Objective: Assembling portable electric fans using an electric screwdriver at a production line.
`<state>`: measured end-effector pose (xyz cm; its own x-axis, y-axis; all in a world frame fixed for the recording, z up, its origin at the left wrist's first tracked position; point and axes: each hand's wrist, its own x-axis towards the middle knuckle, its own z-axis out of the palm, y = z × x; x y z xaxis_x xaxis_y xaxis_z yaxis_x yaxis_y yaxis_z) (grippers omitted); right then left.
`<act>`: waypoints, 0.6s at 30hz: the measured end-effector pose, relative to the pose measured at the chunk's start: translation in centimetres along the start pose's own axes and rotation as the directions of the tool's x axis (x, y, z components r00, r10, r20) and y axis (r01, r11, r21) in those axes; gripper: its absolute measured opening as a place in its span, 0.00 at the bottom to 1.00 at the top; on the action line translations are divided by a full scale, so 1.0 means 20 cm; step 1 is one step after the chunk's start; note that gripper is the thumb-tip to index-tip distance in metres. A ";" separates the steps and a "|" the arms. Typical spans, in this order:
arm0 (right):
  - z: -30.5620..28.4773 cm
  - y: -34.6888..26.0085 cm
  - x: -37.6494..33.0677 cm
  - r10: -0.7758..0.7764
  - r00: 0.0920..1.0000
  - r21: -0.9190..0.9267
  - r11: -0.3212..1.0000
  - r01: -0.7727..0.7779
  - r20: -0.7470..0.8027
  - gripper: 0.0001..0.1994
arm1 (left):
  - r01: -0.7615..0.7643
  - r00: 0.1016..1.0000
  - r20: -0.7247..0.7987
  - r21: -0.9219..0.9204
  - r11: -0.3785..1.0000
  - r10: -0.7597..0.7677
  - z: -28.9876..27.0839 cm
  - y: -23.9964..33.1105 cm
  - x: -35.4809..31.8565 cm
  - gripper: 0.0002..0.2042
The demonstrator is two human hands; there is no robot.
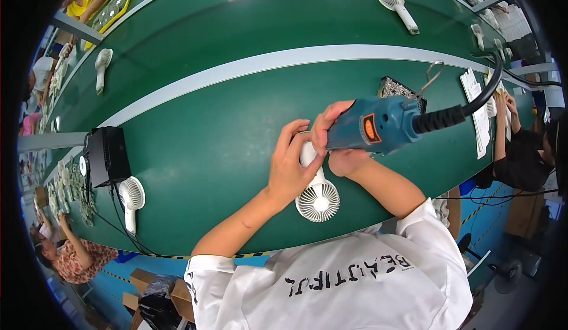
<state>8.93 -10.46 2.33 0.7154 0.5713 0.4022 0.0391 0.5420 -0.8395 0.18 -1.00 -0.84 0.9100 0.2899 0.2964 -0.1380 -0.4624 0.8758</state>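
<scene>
A white handheld fan (pixel 319 203) lies on the green table in front of me, its round grille toward my body and its handle pointing away. My left hand (pixel 290 167) is wrapped round that handle, thumb across it. In my right hand (pixel 334 132) is a teal electric screwdriver (pixel 373 126), lying nearly level with its thick black cord running off to the right. The tool's front end is over the fan's handle and hidden behind my fingers, so I cannot tell whether its tip touches the fan.
Left of me stand a black box (pixel 108 155) with cables and another white fan (pixel 131 200). Beyond the screwdriver is a tray of small metal parts (pixel 393 87). Papers (pixel 475 114) lie at the right. More fans (pixel 399 10) rest past the pale divider (pixel 284 58). Other people work at both sides.
</scene>
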 end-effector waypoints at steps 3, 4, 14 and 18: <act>-0.03 0.01 -0.02 -0.024 0.999 -0.013 1.000 0.024 -0.026 0.40 | -0.015 1.000 0.026 0.009 1.000 0.015 0.01 0.00 0.00 0.15; -0.05 -0.01 -0.01 -0.026 0.999 -0.021 0.999 0.025 -0.029 0.40 | 0.003 1.000 0.028 0.006 1.000 -0.003 0.01 0.00 0.00 0.15; -0.38 -0.18 -0.11 -0.158 0.866 -0.055 0.987 0.150 -0.474 0.40 | -0.047 0.997 0.069 0.112 0.993 0.039 0.11 0.05 0.02 0.13; -0.36 -0.15 -0.15 -0.139 0.866 -0.064 0.990 0.124 -0.481 0.40 | -0.075 0.996 0.067 0.148 0.986 0.065 0.13 0.07 0.02 0.13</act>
<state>11.66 -18.26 0.98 0.9493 0.1225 0.2894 0.1721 0.5679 -0.8049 1.39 -3.74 -0.61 0.9232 0.2024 0.3268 -0.1461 -0.6017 0.7853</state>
